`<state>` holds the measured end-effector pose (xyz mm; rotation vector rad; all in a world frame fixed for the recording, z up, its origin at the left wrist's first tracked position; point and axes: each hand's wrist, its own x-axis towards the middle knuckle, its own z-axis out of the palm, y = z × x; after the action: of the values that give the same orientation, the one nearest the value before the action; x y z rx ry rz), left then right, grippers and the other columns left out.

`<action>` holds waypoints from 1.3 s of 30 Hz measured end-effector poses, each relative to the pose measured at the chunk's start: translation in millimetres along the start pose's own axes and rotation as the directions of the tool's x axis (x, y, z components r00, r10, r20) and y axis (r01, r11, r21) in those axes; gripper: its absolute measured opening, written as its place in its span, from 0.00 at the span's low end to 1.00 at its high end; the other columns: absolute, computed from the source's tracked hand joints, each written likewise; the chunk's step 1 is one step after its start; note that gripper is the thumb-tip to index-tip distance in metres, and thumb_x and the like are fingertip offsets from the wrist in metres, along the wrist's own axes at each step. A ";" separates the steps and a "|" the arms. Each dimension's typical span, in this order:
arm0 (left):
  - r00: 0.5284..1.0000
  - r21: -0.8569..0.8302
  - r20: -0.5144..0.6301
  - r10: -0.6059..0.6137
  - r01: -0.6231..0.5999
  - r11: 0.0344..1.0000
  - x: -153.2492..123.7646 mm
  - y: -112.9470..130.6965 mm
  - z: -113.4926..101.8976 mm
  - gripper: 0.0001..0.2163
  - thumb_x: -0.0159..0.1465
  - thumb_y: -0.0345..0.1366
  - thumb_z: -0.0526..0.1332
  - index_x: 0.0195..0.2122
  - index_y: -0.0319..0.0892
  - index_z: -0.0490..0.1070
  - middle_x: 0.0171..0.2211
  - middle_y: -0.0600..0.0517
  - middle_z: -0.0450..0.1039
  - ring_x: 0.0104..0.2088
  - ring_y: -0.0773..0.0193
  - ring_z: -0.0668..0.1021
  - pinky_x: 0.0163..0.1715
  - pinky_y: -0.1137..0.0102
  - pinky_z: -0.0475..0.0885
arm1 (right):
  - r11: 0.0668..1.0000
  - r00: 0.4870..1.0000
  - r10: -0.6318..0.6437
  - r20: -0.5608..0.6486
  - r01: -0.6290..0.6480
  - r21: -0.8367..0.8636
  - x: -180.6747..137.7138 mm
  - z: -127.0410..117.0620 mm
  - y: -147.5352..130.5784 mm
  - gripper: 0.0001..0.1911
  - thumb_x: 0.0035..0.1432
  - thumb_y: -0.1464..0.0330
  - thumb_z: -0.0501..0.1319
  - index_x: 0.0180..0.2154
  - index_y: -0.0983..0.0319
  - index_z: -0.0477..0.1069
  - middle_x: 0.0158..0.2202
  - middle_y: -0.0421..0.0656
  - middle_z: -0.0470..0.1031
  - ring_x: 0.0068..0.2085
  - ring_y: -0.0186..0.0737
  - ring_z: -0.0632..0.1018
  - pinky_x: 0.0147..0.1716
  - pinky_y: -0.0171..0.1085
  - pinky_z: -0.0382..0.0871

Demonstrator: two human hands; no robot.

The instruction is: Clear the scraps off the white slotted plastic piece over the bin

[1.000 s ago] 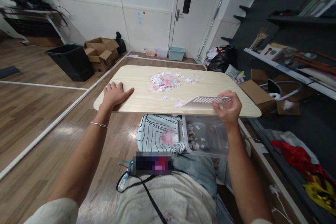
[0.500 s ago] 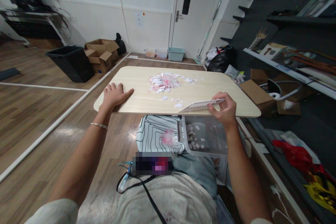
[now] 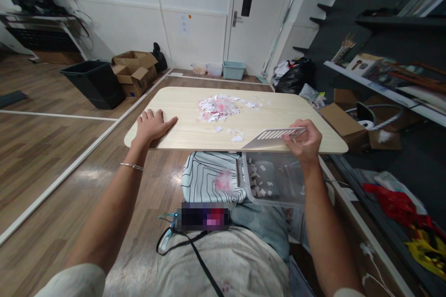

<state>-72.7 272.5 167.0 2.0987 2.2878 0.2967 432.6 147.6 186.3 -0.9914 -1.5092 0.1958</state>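
My left hand (image 3: 152, 124) lies flat and open on the near left corner of a light wooden table (image 3: 181, 125). My right hand (image 3: 304, 142) is closed on a flat grey slotted scraper (image 3: 270, 137) at the table's near right edge. A heap of white and pink paper scraps (image 3: 219, 106) sits mid-table, with a few loose scraps (image 3: 237, 138) close to the scraper's tip. Below the table edge, on my lap, a clear plastic bin (image 3: 275, 181) holds several white scraps.
A striped cloth (image 3: 205, 178) lies on my lap beside the bin. On the floor to the left are a black bin (image 3: 92, 81) and cardboard boxes (image 3: 134, 72). Shelves (image 3: 383, 83), boxes and bags crowd the right side. A white door (image 3: 258, 14) stands behind.
The scraper in my right hand dipped towards the table edge, then tilted back up to about where it was. My left hand has stayed flat on the table.
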 end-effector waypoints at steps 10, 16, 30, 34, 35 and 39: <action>0.999 -0.028 -0.036 -0.007 0.006 1.000 -0.7 0.5 2.1 0.44 0.76 0.69 0.48 0.73 0.37 0.76 0.79 0.19 0.70 0.80 0.19 0.71 0.77 0.32 0.66 | 0.990 0.999 0.022 -0.027 -0.026 -0.136 -0.1 1.8 4.2 0.26 0.54 0.51 0.81 0.39 0.51 0.67 0.32 0.37 0.69 0.31 0.43 0.69 0.32 0.45 0.70; 1.000 -0.025 -0.028 -0.008 0.007 1.000 0.2 -0.1 2.0 0.44 0.76 0.68 0.49 0.74 0.36 0.76 0.80 0.18 0.69 0.81 0.19 0.70 0.78 0.32 0.65 | 0.991 0.999 0.027 -0.026 -0.030 -0.132 0.0 0.7 6.8 0.24 0.55 0.53 0.80 0.40 0.52 0.69 0.33 0.38 0.71 0.33 0.44 0.71 0.35 0.47 0.73; 1.000 0.011 -0.005 0.003 -0.003 1.000 1.2 -2.4 0.8 0.45 0.76 0.69 0.48 0.75 0.35 0.74 0.80 0.19 0.69 0.81 0.21 0.71 0.78 0.34 0.66 | 0.994 0.998 0.054 -0.024 -0.056 -0.095 -1.7 -1.5 7.9 0.22 0.54 0.55 0.82 0.41 0.53 0.74 0.35 0.40 0.78 0.34 0.48 0.80 0.36 0.46 0.77; 1.000 0.023 -0.022 0.007 -0.006 1.000 1.0 -1.9 1.8 0.44 0.77 0.68 0.48 0.75 0.34 0.75 0.80 0.17 0.69 0.80 0.20 0.71 0.77 0.33 0.67 | 0.992 0.998 0.051 -0.040 -0.055 -0.116 -2.0 -1.9 5.7 0.21 0.55 0.54 0.82 0.41 0.53 0.76 0.33 0.38 0.80 0.34 0.47 0.82 0.35 0.45 0.77; 1.000 0.025 -0.023 0.007 -0.006 1.000 0.9 -1.7 2.1 0.44 0.77 0.68 0.48 0.75 0.33 0.75 0.80 0.17 0.69 0.80 0.20 0.71 0.77 0.33 0.67 | 0.992 0.998 0.049 -0.040 -0.053 -0.115 -2.1 -1.9 5.3 0.21 0.54 0.54 0.83 0.40 0.53 0.76 0.33 0.38 0.80 0.33 0.47 0.82 0.35 0.44 0.77; 1.000 0.028 -0.029 0.004 -0.003 1.000 1.0 -1.6 2.8 0.44 0.77 0.68 0.48 0.75 0.34 0.75 0.80 0.17 0.69 0.80 0.20 0.71 0.77 0.33 0.67 | 0.994 0.999 0.043 -0.025 -0.045 -0.095 -2.7 -2.2 4.7 0.21 0.54 0.55 0.82 0.41 0.53 0.77 0.33 0.38 0.82 0.32 0.47 0.83 0.33 0.43 0.77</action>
<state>-74.0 273.8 164.1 2.1259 2.3178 0.2991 436.3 147.8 181.8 -1.1005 -1.4874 0.1441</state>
